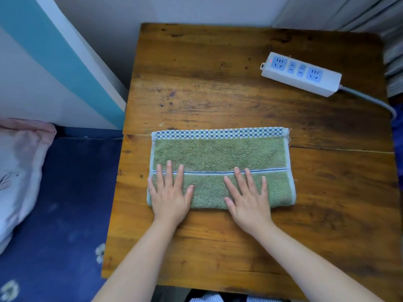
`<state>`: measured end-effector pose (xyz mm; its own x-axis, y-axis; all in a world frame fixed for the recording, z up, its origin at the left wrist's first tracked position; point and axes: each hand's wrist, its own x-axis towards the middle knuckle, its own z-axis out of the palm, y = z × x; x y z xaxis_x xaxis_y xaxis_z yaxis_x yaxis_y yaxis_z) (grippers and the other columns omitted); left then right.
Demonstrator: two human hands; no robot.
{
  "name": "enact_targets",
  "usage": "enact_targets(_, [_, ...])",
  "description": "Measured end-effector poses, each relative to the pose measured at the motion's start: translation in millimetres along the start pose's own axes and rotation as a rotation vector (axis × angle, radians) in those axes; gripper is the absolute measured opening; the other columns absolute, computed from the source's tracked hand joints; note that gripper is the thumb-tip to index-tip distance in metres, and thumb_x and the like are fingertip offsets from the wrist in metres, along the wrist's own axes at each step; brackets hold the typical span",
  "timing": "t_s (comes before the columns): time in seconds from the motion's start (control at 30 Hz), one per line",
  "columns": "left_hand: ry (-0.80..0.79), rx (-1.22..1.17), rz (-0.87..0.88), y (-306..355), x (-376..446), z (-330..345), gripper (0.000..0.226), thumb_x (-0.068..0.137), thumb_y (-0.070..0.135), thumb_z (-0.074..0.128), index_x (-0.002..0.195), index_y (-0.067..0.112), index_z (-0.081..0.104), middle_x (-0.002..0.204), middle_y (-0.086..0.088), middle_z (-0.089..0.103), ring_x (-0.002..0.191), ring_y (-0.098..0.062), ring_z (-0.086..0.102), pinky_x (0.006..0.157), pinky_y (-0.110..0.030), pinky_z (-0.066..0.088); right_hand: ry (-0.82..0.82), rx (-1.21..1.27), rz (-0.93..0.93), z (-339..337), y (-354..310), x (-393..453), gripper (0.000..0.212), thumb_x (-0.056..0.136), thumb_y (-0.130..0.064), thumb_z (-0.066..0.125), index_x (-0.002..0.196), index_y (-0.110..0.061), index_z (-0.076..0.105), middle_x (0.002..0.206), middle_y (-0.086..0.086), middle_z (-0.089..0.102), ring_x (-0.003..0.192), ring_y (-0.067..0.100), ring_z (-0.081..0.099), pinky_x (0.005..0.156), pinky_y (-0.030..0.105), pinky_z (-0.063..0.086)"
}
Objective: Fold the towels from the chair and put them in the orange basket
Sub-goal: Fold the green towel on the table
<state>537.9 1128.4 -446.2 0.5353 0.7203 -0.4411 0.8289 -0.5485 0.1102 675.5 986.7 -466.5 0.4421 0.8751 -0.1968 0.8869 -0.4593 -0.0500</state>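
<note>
One green towel (220,162) lies in the middle of the frame on the wooden table (218,73). It is already folded at least one time: the thick rounded edge is at the lower side, toward the person, and the checkered border runs along the upper side. Both hands are flat on it with straight, spread fingers, and they grip nothing. The left hand (169,195) presses on the lower left part of the towel, and the right hand (247,200) presses a little right of its centre. I think the palms are placed like this to press the fold flat and push out the air, so that the layers do not slide before the next fold. The heels of both hands cover the folded edge, where the cloth would most want to spring up.

By count I see one towel, two hands, one table, and one white power strip (302,74) in the upper right of the frame, well apart from the towel. Its grey cable goes off the right edge. One pink pillow (19,171) lies at the left edge on a dark blue sheet (72,203). The chair and the orange basket are not in view, so I cannot tell how many towels remain.
</note>
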Motion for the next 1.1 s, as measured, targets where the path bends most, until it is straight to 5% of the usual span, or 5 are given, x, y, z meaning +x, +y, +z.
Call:
enact_targets(0.37, [0.013,0.011,-0.054,13,-21,-26,0.061,0.099,0.042,0.022,0.149,0.017,-0.003,0.156,-0.008,-0.017,0.142,-0.023,-0.021,0.115,-0.042,-0.012,-0.129,0.26,0.409,-30,68,-43,0.078,0.082,-0.053,0.004,0.145,-0.009,0.019,0.155,0.009,0.008,0.145,0.026,0.004,0.115,0.052,0.005])
enact_targets(0.5, [0.079,0.002,0.256,54,-25,-16,0.061,0.083,0.044,0.032,0.133,0.01,0.041,0.14,-0.012,0.049,0.136,-0.027,0.031,0.106,-0.04,0.015,-0.002,0.409,0.521,-45,58,-38,0.087,0.073,-0.051,0.009,0.142,-0.001,0.029,0.152,0.02,0.024,0.142,0.035,0.018,0.116,0.049,0.011])
enact_targets(0.63, [-0.114,0.074,0.29,68,-23,-1,0.061,0.079,0.043,0.03,0.123,0.012,0.06,0.13,-0.008,0.059,0.122,-0.028,0.055,0.109,-0.038,0.01,-0.217,0.217,0.233,-50,52,-30,0.086,0.07,-0.05,-0.008,0.148,-0.02,0.016,0.158,0.007,-0.002,0.142,0.02,-0.015,0.114,0.043,-0.008])
enact_targets(0.8, [-0.124,0.088,0.294,73,-21,7,0.091,0.066,0.052,-0.018,0.149,0.018,-0.001,0.152,0.003,-0.018,0.133,-0.018,-0.026,0.098,-0.032,-0.036,-0.358,0.23,0.303,-47,64,-27,0.063,0.088,-0.052,0.001,0.148,-0.03,0.003,0.153,-0.005,-0.022,0.144,0.023,-0.017,0.116,0.046,-0.008])
enact_targets(1.1, [-0.008,0.002,0.232,83,24,-33,0.074,0.087,0.056,-0.003,0.149,0.016,-0.007,0.157,-0.001,-0.017,0.143,-0.014,-0.02,0.117,-0.039,-0.011,-0.127,0.504,0.686,-63,66,7,0.062,0.091,-0.026,0.052,0.142,-0.001,0.026,0.138,0.019,0.04,0.129,0.034,0.036,0.105,0.041,0.03])
